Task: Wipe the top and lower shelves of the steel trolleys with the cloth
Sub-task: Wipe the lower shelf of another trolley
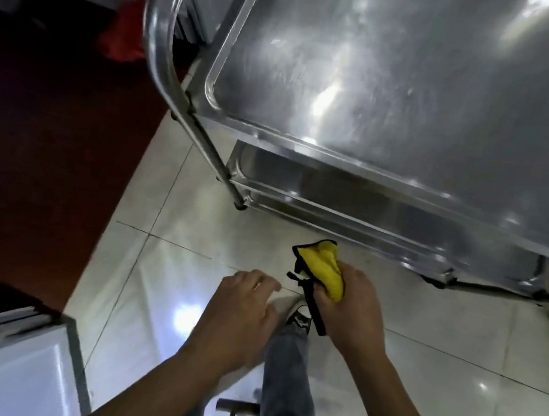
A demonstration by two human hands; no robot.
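A steel trolley fills the upper right; its shiny top shelf (392, 69) has a raised rim, and a strip of the lower shelf (317, 185) shows beneath its near edge. A curved tubular handle (161, 44) rises at the trolley's left end. My right hand (354, 309) grips a bunched yellow cloth (325, 271) with black edging, held in the air in front of the trolley and below its near edge. My left hand (242, 310) hovers just left of it, fingers loosely bent, holding nothing.
Glossy white floor tiles (149, 283) lie under me, with a dark red floor area (40, 156) to the left. A white cabinet corner (17, 368) sits at the lower left. My jeans leg and shoe (291, 347) are below the hands. A red bag (122, 38) lies beyond the handle.
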